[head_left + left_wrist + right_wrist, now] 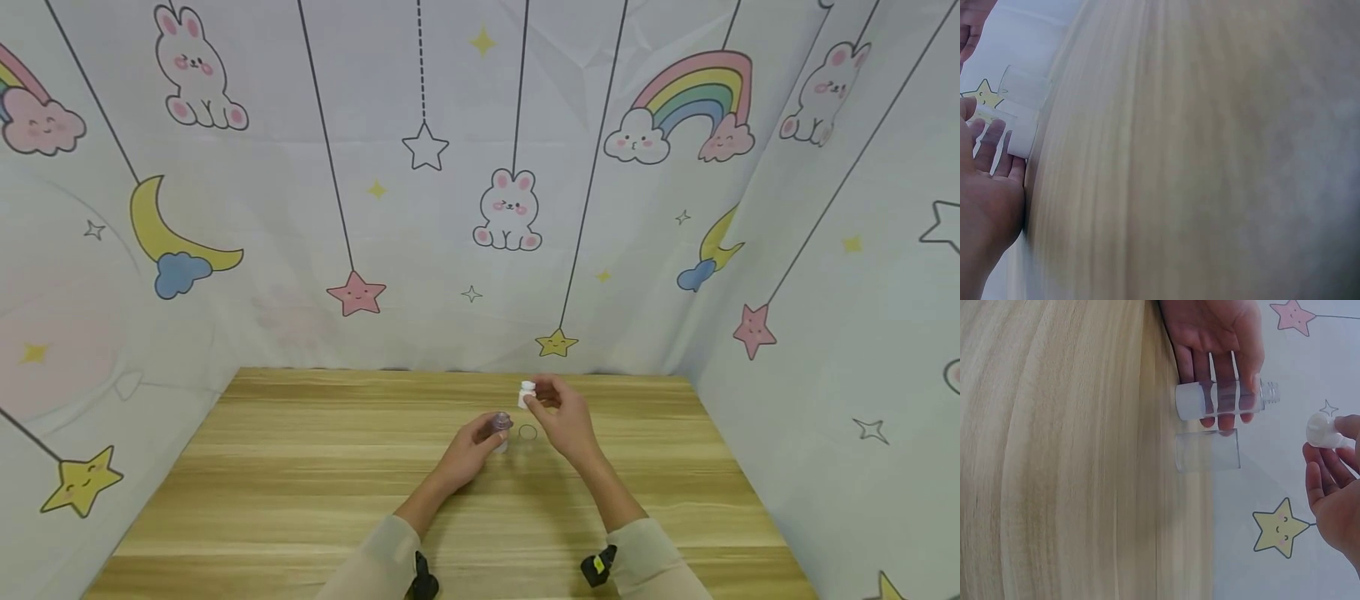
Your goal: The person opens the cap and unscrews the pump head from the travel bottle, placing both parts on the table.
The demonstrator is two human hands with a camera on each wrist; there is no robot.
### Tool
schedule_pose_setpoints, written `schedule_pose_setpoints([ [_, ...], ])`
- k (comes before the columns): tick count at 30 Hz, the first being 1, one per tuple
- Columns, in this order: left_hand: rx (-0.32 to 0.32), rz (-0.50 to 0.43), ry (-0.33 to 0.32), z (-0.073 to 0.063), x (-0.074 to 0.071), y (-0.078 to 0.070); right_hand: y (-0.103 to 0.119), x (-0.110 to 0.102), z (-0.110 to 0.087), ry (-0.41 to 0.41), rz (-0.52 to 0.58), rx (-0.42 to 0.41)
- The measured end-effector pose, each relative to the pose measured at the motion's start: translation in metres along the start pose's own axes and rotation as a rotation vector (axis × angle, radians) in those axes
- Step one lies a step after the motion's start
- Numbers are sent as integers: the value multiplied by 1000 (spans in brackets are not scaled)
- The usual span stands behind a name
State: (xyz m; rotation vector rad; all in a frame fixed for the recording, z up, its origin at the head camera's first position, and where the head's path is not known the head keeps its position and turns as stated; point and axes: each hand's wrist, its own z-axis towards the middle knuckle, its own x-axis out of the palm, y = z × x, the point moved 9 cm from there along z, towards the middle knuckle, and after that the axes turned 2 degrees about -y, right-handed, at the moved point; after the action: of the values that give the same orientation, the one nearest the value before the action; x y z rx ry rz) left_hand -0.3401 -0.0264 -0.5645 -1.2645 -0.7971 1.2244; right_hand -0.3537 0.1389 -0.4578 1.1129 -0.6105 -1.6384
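Note:
My left hand (467, 452) grips a clear bottle (1229, 399) with a white base, upright on the table. In the right wrist view its threaded neck (1270, 392) is bare. Higher up, my right hand (567, 421) pinches a white pump top (527, 393) between thumb and fingers, apart from the bottle. A clear cylindrical cap (1208, 450) stands on the table beside the bottle, between the two hands. In the left wrist view, fingers partly hide the bottle's white base (1022, 134).
The wood-grain table (300, 483) reaches to a white patterned curtain (435, 250) at the back and on both sides. Black wrist devices (597, 567) sit at both light sleeves (652, 554).

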Motion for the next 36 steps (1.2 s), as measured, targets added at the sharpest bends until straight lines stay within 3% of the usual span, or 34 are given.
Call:
schedule_pose_setpoints([
  [15, 19, 7, -4, 1, 1, -2, -8, -3, -1, -10, -25, 62],
  [36, 22, -1, -4, 2, 1, 0, -16, -11, -2, -19, -14, 34],
])
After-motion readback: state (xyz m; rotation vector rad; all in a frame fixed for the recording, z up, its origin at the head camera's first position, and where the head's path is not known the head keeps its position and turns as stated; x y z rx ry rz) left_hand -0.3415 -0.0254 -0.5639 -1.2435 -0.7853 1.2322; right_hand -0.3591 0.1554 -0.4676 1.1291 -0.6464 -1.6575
